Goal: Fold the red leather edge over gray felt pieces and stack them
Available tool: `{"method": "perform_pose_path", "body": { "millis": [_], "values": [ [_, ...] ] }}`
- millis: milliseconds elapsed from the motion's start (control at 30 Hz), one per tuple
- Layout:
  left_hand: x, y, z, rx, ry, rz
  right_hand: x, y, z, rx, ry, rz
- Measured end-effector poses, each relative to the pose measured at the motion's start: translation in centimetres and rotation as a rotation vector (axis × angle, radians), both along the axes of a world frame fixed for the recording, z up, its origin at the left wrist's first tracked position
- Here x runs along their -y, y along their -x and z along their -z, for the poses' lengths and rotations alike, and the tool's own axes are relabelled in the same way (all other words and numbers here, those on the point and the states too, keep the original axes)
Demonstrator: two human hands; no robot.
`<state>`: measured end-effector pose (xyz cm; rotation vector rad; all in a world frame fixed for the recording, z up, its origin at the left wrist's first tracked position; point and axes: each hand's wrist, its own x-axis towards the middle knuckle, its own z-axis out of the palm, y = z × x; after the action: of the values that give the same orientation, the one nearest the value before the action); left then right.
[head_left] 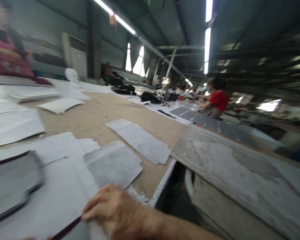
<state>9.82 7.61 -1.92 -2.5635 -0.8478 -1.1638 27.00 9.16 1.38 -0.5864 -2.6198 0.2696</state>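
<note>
Right hand (117, 211) at bottom centre pinches the dark-edged panel (77, 231); left hand (40, 238), lower left, I can't tell its grip. 2 pale cut pieces (140, 140) lie above.

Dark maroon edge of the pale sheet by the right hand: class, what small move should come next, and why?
Probably gently straighten the dark maroon edge: the right hand pinches its far end, and blurred fingertips show near it at the picture's bottom. The rest is cut off.
</note>
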Motion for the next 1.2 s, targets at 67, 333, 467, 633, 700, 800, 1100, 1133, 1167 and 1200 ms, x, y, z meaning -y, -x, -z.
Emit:
{"method": "perform_pose_path", "body": {
  "millis": [67,333,467,633,700,800,1100,1133,1167,1200],
  "values": [
    [2.1,2.3,-1.4,-0.091,0.026,-0.074,-0.4,-1.8,-0.9,-0.15,0.164,0.152],
    [5.0,4.1,-3.0,-0.225,0.231,-0.272,0.2,-1.1,-1.3,-0.318,-0.021,0.212],
    [5.0,3.7,-3.3,-0.233,0.25,-0.271,2.6,1.8,-0.8,-0.169,-0.215,0.065],
    [5.3,4.8,-3.5,-0.278,0.324,-0.231,2.7,2.5,0.1,-0.107,-0.164,0.089],
    [5.6,5.8,-3.5,-0.242,0.344,-0.208,2.5,2.3,0.3,-0.119,-0.17,0.094],
    [6.1,7.5,-3.7,-0.167,0.358,-0.176,2.3,2.0,0.3,-0.123,-0.228,0.076],
    [6.6,8.7,-4.1,-0.182,0.415,-0.168,2.2,2.6,-0.3,-0.023,-0.352,0.016],
    [6.6,8.7,-4.0,-0.19,0.408,-0.176,2.3,2.7,-0.3,0.005,-0.361,0.011],
    [6.6,8.6,-3.9,-0.207,0.403,-0.182,2.3,2.8,-0.4,0.035,-0.372,0.01],
    [6.6,8.6,-3.9,-0.231,0.396,-0.187,2.4,2.9,-0.5,0.065,-0.381,0.011]
  ]
}}
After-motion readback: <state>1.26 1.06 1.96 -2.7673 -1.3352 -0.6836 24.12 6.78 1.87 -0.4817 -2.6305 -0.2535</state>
